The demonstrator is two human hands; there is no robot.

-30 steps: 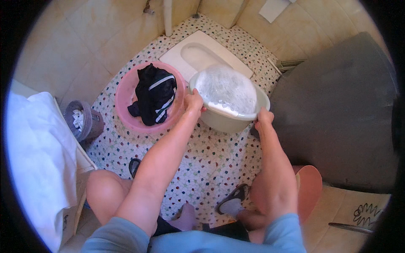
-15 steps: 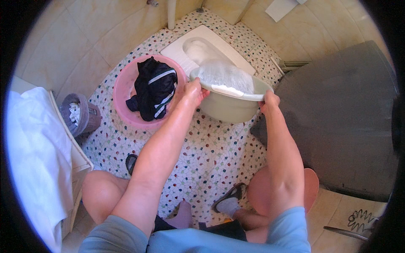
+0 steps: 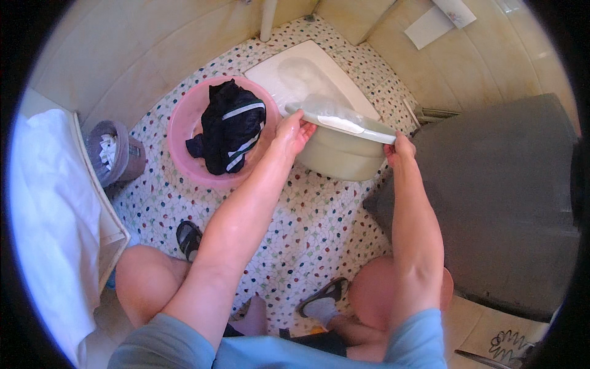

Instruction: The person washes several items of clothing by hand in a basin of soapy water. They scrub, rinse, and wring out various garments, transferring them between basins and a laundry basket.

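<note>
- Grey-green basin [image 3: 344, 154], one: held between both hands at the near edge of the squat pan, mouth tipped away from the person, near rim raised.
- Left hand [image 3: 292, 130]: closed on the left end of the rim, thumb on top, fingers curled beneath.
- Right hand [image 3: 401, 147]: gripping the right end of the rim.
- Suds [image 3: 332, 109]: white foam at the basin's far lip, with more in the pan beyond.
- Step in hand, as judged: pouring out sudsy water. Next move, as judged, calls for a firm two-handed hold and a steeper tilt, lip kept over the pan; wet plastic may prove slippery.
- Squat pan [image 3: 264, 72]: white, set in the floor beyond the basin.
- Pink basin [image 3: 184, 120]: on the floor just left of the left hand, holding dark clothing [image 3: 227, 129] with pale stripes.
- Floor [image 3: 295, 234]: pale, speckled with coloured pebble-like spots; wetness cannot be told.
- Waste bin [image 3: 131, 161]: lined, white scraps inside, near the left wall.
- White cloth [image 3: 55, 215]: draped at far left.
- Dark grey panel [image 3: 491, 203]: large, at right.
- Walls [image 3: 153, 61]: beige tile; white pipe [image 3: 268, 21] upright behind the pan.
</note>
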